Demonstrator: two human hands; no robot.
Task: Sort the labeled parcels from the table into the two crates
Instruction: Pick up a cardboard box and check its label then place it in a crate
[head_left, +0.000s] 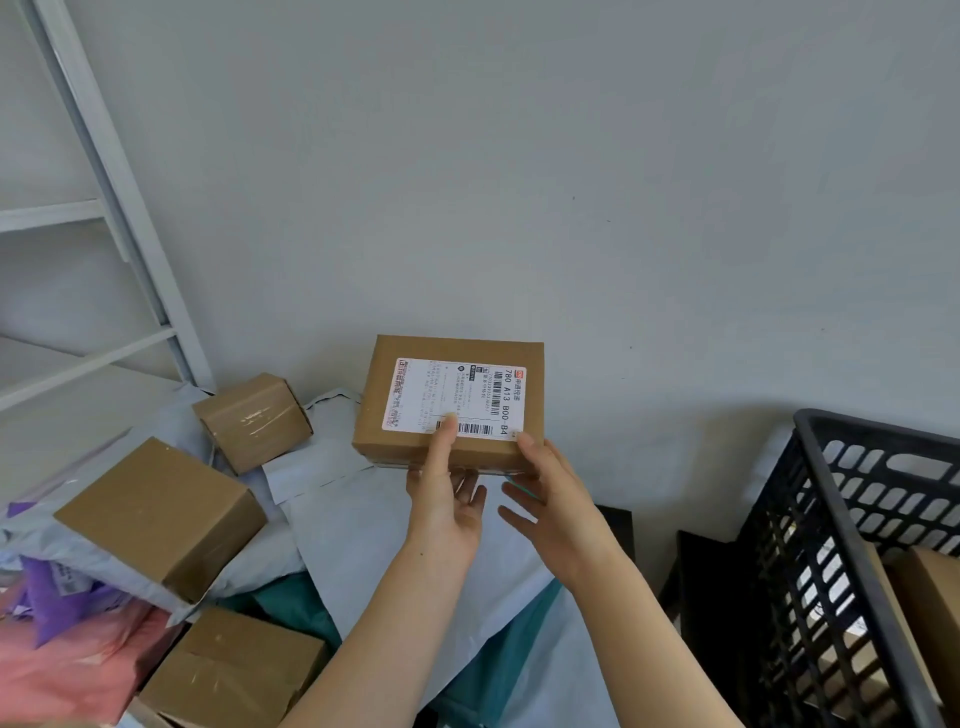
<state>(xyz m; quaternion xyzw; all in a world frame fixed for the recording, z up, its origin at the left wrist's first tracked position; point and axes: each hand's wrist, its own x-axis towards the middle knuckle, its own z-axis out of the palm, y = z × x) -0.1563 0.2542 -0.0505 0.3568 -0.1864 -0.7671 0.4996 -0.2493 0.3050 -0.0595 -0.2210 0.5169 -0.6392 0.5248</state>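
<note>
Parcel is up off the pile: brown carton, white label face-up, reads 780 A13 B00-B4. Left grip holds it at the near edge, thumb on top over the label's barcode, fingers underneath. Right grip sits just right of the left one, thumb tip touching the carton's near right corner. Its fingers are straight and spread below the carton; can't tell if they bear on the underside.

Black crate is well right of the right grip, with lattice walls and a boxed carton inside.

Below both grips is a heap of grey mailers, with a teal mailer showing under them.

Left of the left grip:
- small taped carton, farthest
- bigger carton, nearer
- third carton, nearest

Further left are a purple mailer and a pink mailer. White shelf frame is up and left of the grips.
</note>
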